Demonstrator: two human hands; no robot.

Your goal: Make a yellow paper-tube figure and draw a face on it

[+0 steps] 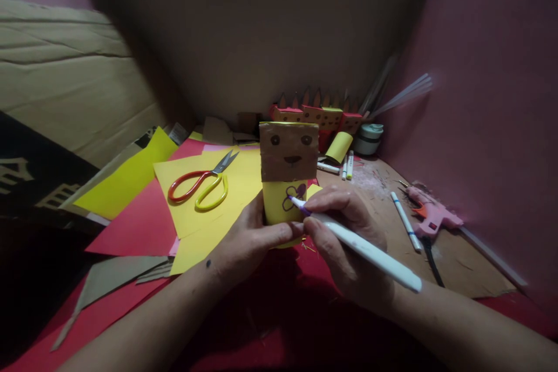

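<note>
A paper puppet point(289, 157) stands upright in front of me, with a brown cardboard face above a yellow paper tube. Drawn on the face are two eyes, a nose and a faint mouth. My left hand point(257, 232) is wrapped round the lower part of the tube, its thumb across the front. In my right hand point(349, 238) is a white marker point(370, 253), closed between thumb and fingers. Its purple tip meets the yellow paper at a purple flower outline point(294, 196); one upper petal is filled in.
Scissors point(209, 180) with red and yellow handles lie on yellow paper point(239, 209) at left, beside red sheets point(135, 221). A pink glue gun point(436, 212) and a marker point(405, 221) lie right. Several similar puppets point(322, 116) stand behind, near a yellow tube point(339, 147).
</note>
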